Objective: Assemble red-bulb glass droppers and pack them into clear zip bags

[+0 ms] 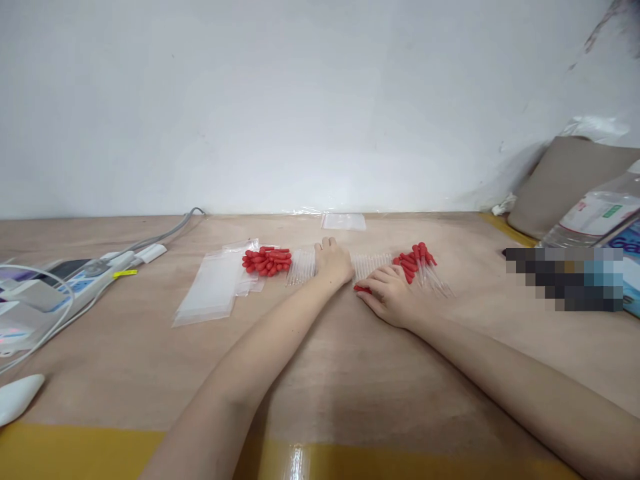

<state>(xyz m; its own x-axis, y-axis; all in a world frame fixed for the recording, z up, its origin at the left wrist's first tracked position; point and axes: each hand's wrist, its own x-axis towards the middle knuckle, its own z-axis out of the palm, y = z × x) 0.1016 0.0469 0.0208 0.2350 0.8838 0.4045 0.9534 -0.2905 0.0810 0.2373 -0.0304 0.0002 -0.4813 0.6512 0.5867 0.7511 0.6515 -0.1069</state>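
My left hand (334, 261) rests over the middle of a row of thin clear tubes (301, 267), its fingers curled and the tips hidden. Whatever is under them cannot be made out. Close beside it, my right hand (391, 295) pinches a red rubber bulb (363, 289) low over the table. More tubes (371, 263) lie side by side between and behind the hands. To the left is a heap of red rubber bulbs (267, 261). Right of my right hand, more red bulbs (406, 265) lie near several clear droppers (425, 263) with red bulbs fitted on them.
Clear plastic bags (207, 287) lie left of the bulb heap, and another small bag (344, 221) lies by the wall. A power strip (83, 283) with cables and a white mouse (20, 399) are far left. A grey bin (560, 180) and plastic bottle (590, 217) stand right.
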